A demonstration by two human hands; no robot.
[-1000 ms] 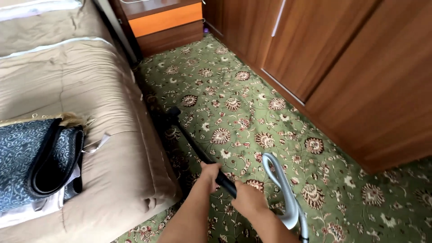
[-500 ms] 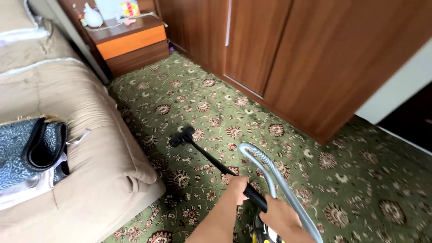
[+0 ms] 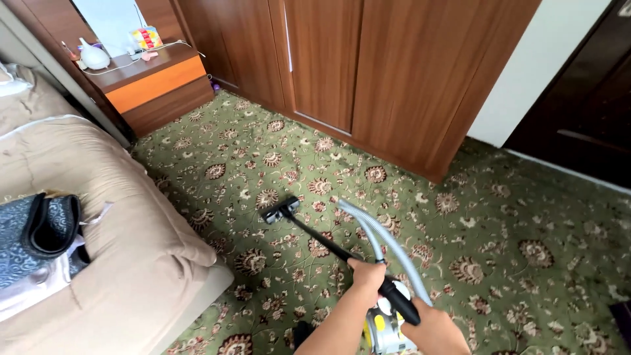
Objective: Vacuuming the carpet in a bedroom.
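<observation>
**Both hands gripping vacuum wand over patterned carpet**

I am observing the left hand [image 3: 365,274] wrapping closed around the black vacuum wand [image 3: 328,244] partway along its length. The right hand [image 3: 430,327] is sitting at five o'clock from it, fingers curled shut on the wand's thicker upper end, near the frame's bottom edge. The wand is running toward ten o'clock, ending in the floor nozzle [image 3: 280,210], which is resting flat on the green floral carpet [image 3: 499,230]. A grey ribbed hose [image 3: 378,230] is arching up beside the wand and descending toward the right hand. The yellow and grey vacuum body [image 3: 384,329] is showing just below the hands, partly hidden by them.

At nine o'clock I am noting a beige quilted bed [image 3: 112,217] carrying a folded blue patterned cloth [image 3: 29,233]. At eleven o'clock a wooden bedside cabinet [image 3: 154,89] is standing, bearing small items. A wooden wardrobe [image 3: 368,66] is lining the wall at twelve o'clock.
</observation>
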